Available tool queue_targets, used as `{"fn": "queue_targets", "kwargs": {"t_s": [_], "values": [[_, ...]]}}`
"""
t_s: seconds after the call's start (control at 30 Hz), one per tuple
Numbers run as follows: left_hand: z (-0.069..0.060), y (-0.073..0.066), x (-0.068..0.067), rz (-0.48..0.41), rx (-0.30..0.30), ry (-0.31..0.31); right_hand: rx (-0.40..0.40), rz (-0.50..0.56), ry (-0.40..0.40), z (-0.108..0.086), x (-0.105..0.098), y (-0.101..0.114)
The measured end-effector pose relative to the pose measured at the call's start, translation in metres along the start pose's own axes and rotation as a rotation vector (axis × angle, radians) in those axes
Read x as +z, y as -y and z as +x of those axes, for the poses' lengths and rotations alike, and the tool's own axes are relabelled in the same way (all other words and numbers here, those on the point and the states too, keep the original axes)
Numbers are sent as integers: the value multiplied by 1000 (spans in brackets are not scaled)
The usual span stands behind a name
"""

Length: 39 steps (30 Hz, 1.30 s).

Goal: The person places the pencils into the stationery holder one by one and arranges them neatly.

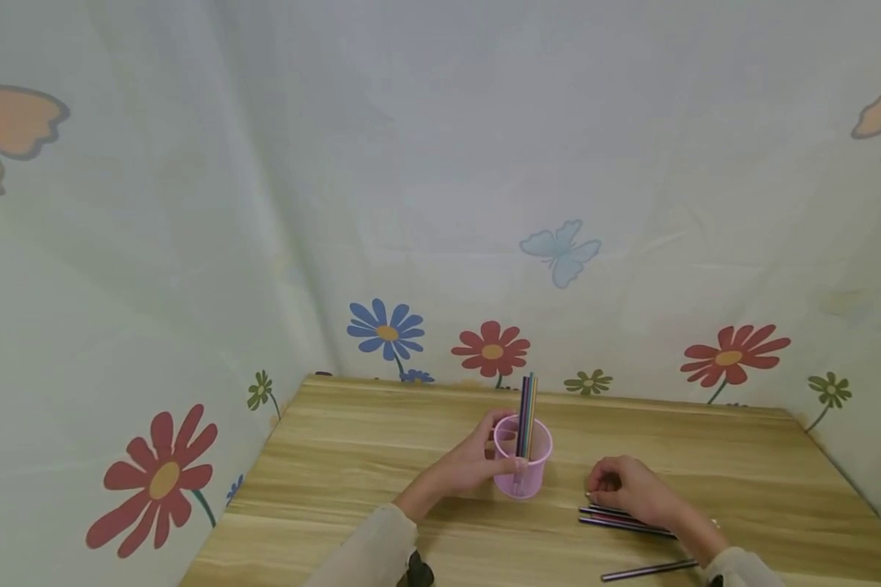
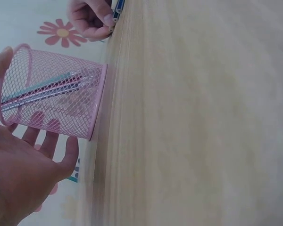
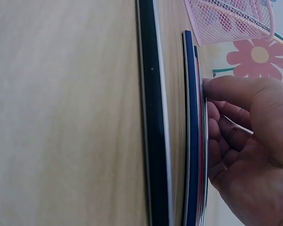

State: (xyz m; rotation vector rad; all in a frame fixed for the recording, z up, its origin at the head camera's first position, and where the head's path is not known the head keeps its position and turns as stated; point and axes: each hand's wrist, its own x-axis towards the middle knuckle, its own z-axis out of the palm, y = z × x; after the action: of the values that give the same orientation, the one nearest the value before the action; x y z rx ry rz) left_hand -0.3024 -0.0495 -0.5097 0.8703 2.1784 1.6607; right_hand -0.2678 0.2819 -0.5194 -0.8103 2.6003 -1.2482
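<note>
In the head view, a pink mesh cup (image 1: 523, 483) is being held roughly upright at the wooden tabletop (image 1: 374, 432), about midway between the left and right edges. It is being clasped by the left hand (image 1: 477, 465), the thumb being laid across the near wall and the fingers being curved around the far side. Several coloured pencils (image 1: 527, 412) are standing inside, their upper ends being seen above the rim. Toward the right edge, a pencil end (image 1: 590, 495) is being pinched by the right hand (image 1: 631, 489), its thumb and fingertips being brought together. Loose pencils (image 1: 609, 524) are lying just beneath that hand, and a single dark pencil (image 1: 649, 570) is lying apart from them, closer to the near edge. A flower-printed cloth (image 1: 440, 163) is hanging behind the back edge.

In the left wrist view, the cup is being shown sideways, with the thumb being placed on one side and the fingers on the other. The pencils inside are being seen through the mesh. Beyond it, the pinched end is being shown between thumb and finger.

In the right wrist view, the loose pencils, navy and red among them, are being touched along one side by the thumb. The single pencil is being seen large in front, while the cup is being partly cut off at the upper corner.
</note>
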Motion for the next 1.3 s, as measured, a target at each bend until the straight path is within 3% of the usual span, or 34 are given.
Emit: {"fn": "queue_targets", "kwargs": {"t_s": [0.33, 0.83, 1.03, 1.3], "values": [[-1, -2, -1, -9, -2, 2, 9, 24, 8, 1, 0, 2], [-4, -4, -2, 22, -29, -1, -50, 52, 12, 4, -6, -7], [-3, -2, -4, 25, -27, -2, -85, -16, 1, 8, -14, 1], [-2, 1, -3, 21, -42, 1, -70, -52, -43, 15, -24, 14]]}}
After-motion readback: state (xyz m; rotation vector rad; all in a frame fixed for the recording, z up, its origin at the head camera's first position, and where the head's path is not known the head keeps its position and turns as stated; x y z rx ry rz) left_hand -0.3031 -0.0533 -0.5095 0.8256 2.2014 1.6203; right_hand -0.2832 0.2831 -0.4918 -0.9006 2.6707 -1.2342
